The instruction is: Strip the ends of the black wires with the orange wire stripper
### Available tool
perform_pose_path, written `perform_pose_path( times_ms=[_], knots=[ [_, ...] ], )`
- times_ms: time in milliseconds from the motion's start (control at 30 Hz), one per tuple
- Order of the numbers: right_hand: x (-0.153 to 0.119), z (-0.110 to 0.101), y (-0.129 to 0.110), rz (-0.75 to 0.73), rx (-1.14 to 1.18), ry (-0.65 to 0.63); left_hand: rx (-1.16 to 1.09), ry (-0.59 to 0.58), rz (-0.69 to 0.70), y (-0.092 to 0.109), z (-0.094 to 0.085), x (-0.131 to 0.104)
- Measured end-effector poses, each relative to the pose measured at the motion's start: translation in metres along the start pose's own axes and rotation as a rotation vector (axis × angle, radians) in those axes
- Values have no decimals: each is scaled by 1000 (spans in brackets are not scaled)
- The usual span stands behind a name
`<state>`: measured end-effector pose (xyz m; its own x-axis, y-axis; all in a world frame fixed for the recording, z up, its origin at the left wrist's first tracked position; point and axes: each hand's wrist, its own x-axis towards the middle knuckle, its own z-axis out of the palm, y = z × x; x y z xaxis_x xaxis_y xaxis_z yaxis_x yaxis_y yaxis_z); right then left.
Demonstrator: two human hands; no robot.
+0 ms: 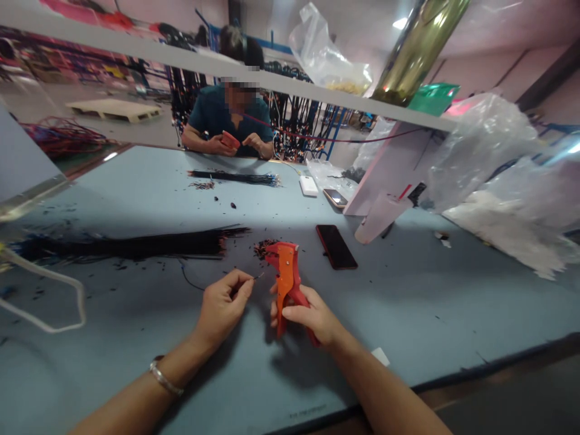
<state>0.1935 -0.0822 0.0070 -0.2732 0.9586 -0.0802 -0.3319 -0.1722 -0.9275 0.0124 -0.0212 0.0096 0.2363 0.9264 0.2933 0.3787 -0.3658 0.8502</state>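
Note:
Between thumb and index finger, my left hand (225,306) pinches a thin black wire (193,283) close to its end, where a bit of bare copper shows. The rest of the wire trails left behind the hand. My right hand (312,314) is wrapped round the handles of a red and orange wire stripper (286,272), held upright with its jaws at the top. The wire's tip lies just left of the stripper, apart from it. Behind the jaws is a small pile of black and copper-coloured scraps (263,248). A long bundle of black wires (136,244) lies left of it.
A black phone (336,246) lies beyond my right hand, near a leaning translucent cup (379,219). A second wire bundle (235,177) lies farther back, before a seated person (229,121) holding a red phone. A white shelf (290,78) crosses above the table. Plastic bags (484,139) fill the right.

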Motion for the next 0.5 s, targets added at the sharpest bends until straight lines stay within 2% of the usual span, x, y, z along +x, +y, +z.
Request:
perform_pose_path(
  times_ms=[100, 267, 500],
  knots=[
    [-3, 3, -6, -80, -248, 24, -52, -32, -35, 0, 2, -1],
    [-7, 8, -12, -283, -817, 125, -123, -61, -81, -1, 2, 0],
    [-6, 9, 1, -542, -1406, 263, -395, -118, -86, -1, 3, -3]
  ],
)
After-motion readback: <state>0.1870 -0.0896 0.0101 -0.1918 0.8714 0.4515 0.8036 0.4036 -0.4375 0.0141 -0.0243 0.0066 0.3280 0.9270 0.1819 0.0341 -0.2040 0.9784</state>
